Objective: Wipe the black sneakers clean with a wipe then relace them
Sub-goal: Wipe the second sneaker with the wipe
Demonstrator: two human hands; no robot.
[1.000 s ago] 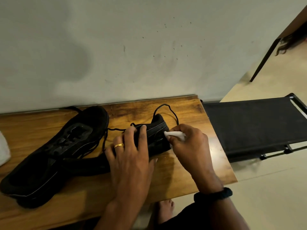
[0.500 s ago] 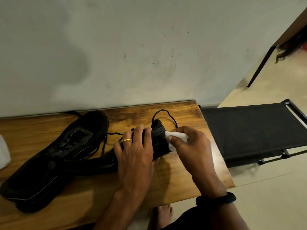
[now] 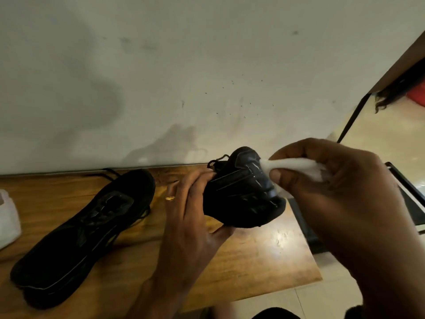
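White wipe against black sneaker

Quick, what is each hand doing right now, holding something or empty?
Left hand: closed, gripping the black lace-up sneaker.
Right hand: closed, pinching the white fabric wipe, which touches that sneaker.
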